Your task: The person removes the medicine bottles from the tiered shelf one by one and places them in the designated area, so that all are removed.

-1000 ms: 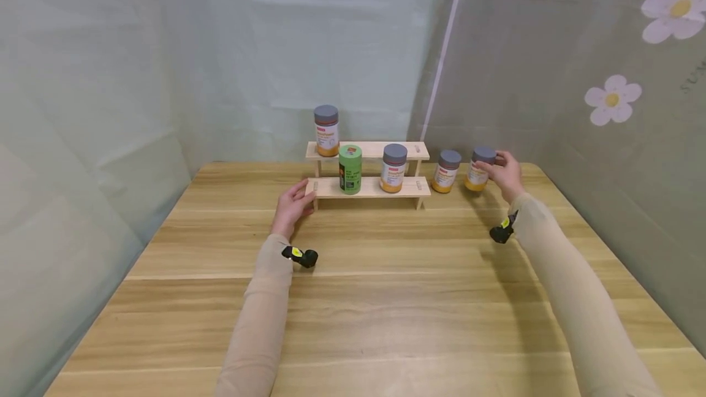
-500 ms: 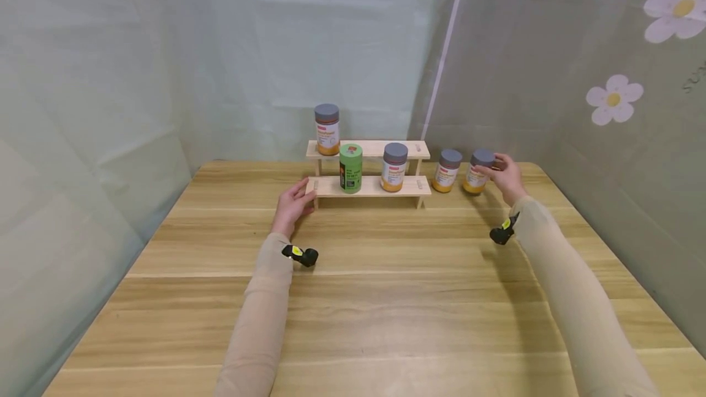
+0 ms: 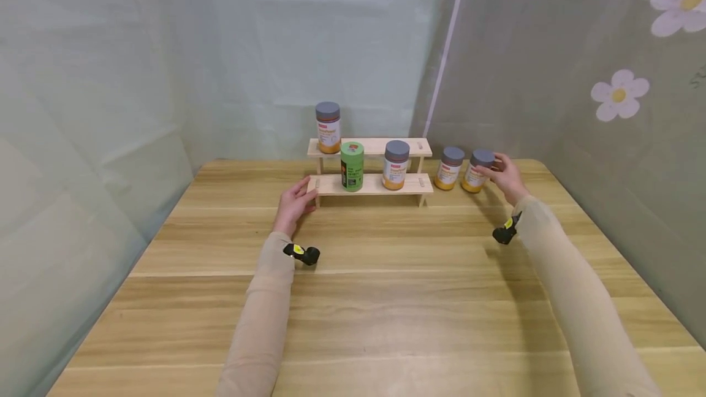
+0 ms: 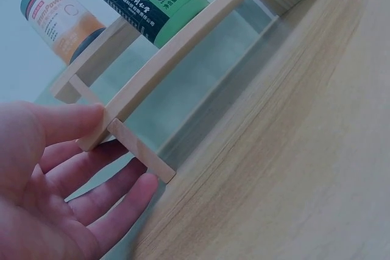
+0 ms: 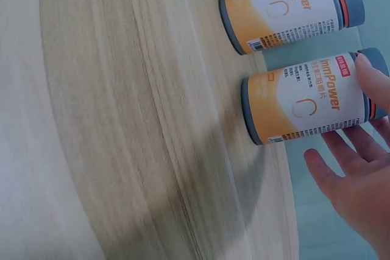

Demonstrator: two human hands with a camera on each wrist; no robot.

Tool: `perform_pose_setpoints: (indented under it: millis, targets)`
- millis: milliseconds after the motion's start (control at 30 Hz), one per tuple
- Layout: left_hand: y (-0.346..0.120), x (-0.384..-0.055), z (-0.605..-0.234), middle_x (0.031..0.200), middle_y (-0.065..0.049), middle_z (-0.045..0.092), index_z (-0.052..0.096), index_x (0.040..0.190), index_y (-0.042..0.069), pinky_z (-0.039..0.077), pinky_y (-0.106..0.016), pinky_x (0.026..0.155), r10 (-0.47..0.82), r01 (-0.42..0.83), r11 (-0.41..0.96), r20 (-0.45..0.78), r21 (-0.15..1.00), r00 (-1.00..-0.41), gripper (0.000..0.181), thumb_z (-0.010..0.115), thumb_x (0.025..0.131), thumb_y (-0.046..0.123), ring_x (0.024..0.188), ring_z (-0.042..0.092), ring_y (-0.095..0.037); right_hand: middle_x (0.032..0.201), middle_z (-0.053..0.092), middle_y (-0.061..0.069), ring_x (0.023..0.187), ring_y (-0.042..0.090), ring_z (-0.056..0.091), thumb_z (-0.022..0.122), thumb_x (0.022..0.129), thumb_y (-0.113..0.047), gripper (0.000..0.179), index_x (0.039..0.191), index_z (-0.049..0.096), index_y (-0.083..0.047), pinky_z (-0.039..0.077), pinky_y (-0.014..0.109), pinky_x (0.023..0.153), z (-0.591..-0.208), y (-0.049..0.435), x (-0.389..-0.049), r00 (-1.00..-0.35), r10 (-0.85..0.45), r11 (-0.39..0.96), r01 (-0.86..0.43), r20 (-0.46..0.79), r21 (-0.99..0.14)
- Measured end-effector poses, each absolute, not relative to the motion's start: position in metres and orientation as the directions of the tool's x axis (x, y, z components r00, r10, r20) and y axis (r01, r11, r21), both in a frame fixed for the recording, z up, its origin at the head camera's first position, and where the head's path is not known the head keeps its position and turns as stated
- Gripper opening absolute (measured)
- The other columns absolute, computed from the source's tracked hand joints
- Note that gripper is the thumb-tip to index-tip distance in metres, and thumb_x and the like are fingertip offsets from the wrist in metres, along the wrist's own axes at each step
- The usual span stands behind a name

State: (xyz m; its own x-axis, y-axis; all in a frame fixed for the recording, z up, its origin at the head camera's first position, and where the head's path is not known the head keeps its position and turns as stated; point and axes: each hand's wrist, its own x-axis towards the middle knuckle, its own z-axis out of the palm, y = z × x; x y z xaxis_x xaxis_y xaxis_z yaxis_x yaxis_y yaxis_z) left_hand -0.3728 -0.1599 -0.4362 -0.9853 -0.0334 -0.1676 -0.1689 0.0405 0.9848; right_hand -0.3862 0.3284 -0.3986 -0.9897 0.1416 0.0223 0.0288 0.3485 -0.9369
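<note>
My left hand (image 3: 294,206) grips the left end of a two-tier wooden shelf rack (image 4: 159,68), thumb on the lower board and fingers beneath it. My right hand (image 3: 505,177) holds a supplement bottle (image 5: 308,98) near its grey lid, thumb on one side and fingers on the other. That bottle, labelled white and orange, stands at the table's back right. Beside it is a matching supplement bottle (image 3: 449,168). The lower tier carries a green canister (image 3: 352,167) and another supplement bottle (image 3: 396,165); one more supplement bottle (image 3: 328,128) stands on the upper tier's left end.
The wood-grain table (image 3: 353,299) stretches in front of the rack. A pale curtain (image 3: 342,35) hangs right behind it, and a grey curtain with flowers (image 3: 551,48) borders the right side.
My right hand has lowered its bottle slightly and shifted it left, nearer the neighbouring bottle. My left hand keeps its grip on the rack. The head view has tilted a little.
</note>
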Motion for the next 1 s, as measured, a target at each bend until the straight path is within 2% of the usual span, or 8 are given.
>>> perform_pose_setpoints:
  millis: [267,633,1000]
  targets:
    - [-0.161,-0.373,-0.435,0.151,-0.012,0.044,0.038,0.149,0.022,0.056,-0.027,0.091,-0.039,-0.174,0.035,-0.173,0.984,-0.984,0.057,0.06,0.097,0.017,0.129,0.052,-0.025,0.156,0.022,0.029,0.143,0.044,0.026,0.059,0.096,-0.027,0.08,0.154,0.009,-0.001,0.027,0.054,0.118,-0.391,0.324,-0.382,-0.991,0.125,0.432,0.006,0.053,-0.902]
    - [-0.162,-0.373,-0.435,0.151,-0.011,0.043,0.038,0.149,0.021,0.056,-0.027,0.091,-0.043,-0.164,0.044,-0.162,0.985,-0.986,0.057,0.059,0.097,0.018,0.128,0.052,-0.023,0.157,0.023,0.023,0.145,0.039,0.022,0.063,0.093,-0.035,0.08,0.152,0.019,-0.003,0.025,0.055,0.119,-0.372,0.315,-0.38,-0.974,0.197,0.494,0.0,0.113,-0.869]
    - [-0.159,-0.372,-0.437,0.155,-0.007,0.039,0.041,0.148,0.018,0.057,-0.022,0.083,-0.035,-0.137,0.025,-0.136,0.99,-0.99,0.054,0.059,0.097,0.017,0.113,0.057,-0.013,0.157,0.029,0.019,0.145,0.036,0.026,0.063,0.094,-0.03,0.071,0.15,0.027,-0.004,0.026,0.054,0.119,-0.36,0.301,-0.374,-0.965,0.179,0.526,-0.072,0.193,-0.847]
